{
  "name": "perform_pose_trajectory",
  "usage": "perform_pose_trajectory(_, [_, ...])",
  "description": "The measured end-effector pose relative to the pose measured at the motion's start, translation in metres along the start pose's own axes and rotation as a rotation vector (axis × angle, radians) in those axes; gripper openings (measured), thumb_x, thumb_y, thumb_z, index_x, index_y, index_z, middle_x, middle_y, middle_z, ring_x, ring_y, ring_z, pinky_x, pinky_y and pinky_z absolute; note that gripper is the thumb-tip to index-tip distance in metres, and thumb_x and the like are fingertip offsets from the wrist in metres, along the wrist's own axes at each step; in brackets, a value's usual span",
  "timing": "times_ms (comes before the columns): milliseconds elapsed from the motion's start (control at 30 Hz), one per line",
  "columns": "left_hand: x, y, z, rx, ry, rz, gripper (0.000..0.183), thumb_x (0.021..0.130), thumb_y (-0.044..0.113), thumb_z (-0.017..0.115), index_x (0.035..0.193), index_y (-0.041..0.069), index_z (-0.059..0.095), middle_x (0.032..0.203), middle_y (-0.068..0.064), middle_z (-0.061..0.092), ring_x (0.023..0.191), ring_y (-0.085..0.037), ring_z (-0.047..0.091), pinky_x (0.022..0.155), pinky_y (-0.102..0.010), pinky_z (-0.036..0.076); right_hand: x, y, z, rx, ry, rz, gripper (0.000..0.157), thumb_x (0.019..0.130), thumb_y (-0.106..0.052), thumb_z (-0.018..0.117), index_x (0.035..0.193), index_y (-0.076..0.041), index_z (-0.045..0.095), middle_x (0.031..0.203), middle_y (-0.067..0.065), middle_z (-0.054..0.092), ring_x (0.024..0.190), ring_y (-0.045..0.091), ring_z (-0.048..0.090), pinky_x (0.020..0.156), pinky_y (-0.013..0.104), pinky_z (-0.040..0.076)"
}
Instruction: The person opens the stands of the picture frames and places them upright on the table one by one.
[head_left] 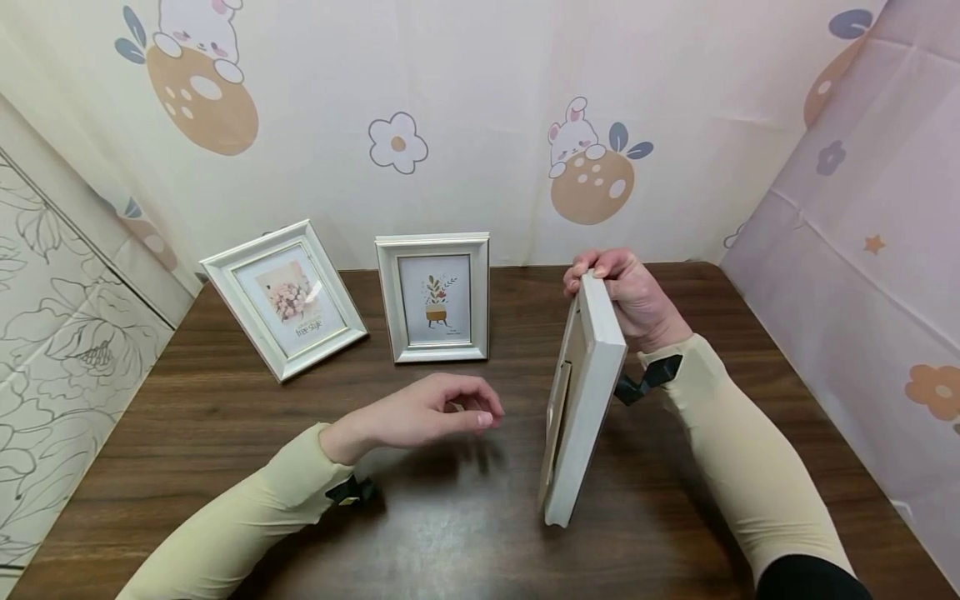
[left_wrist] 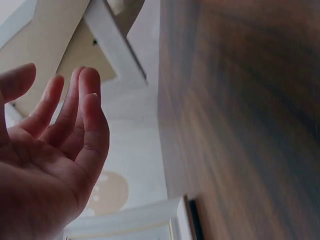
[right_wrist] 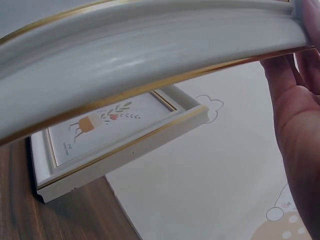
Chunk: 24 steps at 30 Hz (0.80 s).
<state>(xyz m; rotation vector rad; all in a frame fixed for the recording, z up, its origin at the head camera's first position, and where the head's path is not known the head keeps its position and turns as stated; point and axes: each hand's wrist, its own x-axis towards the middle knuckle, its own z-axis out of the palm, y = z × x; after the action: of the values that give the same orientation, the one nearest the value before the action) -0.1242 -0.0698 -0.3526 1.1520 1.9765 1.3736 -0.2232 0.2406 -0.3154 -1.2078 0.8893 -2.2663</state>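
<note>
My right hand (head_left: 641,304) grips the upper end of a white photo frame (head_left: 596,400), with its thumb at the near top corner. The frame stands nearly edge-on, its tan backing (left_wrist: 85,62) and easel leg (head_left: 557,425) turned to the left. In the right wrist view, its glossy white moulding with gold lines crosses the top; its picture is hidden from the head view. My left hand (head_left: 427,408) hovers over the table to the left of this frame, fingers loosely curled around nothing.
Behind my left hand, a white photo frame (head_left: 481,292) with a potted-plant picture stands upright. Left of it, another white frame (head_left: 244,308) with a pink flower picture stands at an angle. The brown wooden table (head_left: 420,533) meets a patterned curtain (head_left: 480,192) at its back edge.
</note>
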Motion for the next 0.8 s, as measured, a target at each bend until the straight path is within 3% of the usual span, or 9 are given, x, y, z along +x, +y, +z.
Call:
perform_pose_trajectory(133, [0.006,0.002,0.012,0.011,0.009,-0.023,0.019,0.099,0.016,0.062,0.115,0.006,0.064,0.103,0.004,0.069,0.091,-0.014,0.066,0.08,-0.033,0.055,0.003,0.003,0.001,-0.016,-0.006,-0.009,0.017,0.09,0.01,0.061,0.098,0.004,0.075,0.107,0.016,0.068,0.101,0.032,0.063,0.093,0.04,0.049])
perform_pose_trajectory(333, [0.01,0.005,0.025,-0.063,-0.007,-0.05,0.025,0.095,0.017,0.067,0.117,0.006,0.06,0.107,0.003,0.07,0.092,-0.012,0.066,0.081,-0.033,0.056,0.008,0.006,0.002,-0.029,-0.012,-0.029,0.017,0.09,0.01,0.061,0.098,0.003,0.075,0.108,0.015,0.069,0.1,0.032,0.063,0.092,0.04,0.049])
perform_pose_trajectory(600, [0.01,0.009,0.032,-0.099,-0.05,-0.057,0.028,0.094,0.018,0.069,0.117,0.008,0.058,0.107,0.001,0.07,0.09,-0.013,0.067,0.076,-0.03,0.055,0.011,0.009,0.004,-0.019,-0.015,-0.036,0.016,0.089,0.01,0.062,0.097,0.004,0.075,0.108,0.015,0.069,0.1,0.032,0.064,0.092,0.04,0.05])
perform_pose_trajectory(800, [0.011,0.01,0.036,-0.11,-0.056,-0.078,0.026,0.093,0.017,0.071,0.114,0.011,0.057,0.101,0.006,0.069,0.089,-0.011,0.067,0.074,-0.028,0.054,0.012,0.012,0.005,-0.023,0.004,-0.036,0.017,0.089,0.01,0.062,0.096,0.003,0.075,0.106,0.015,0.069,0.099,0.031,0.064,0.091,0.04,0.05])
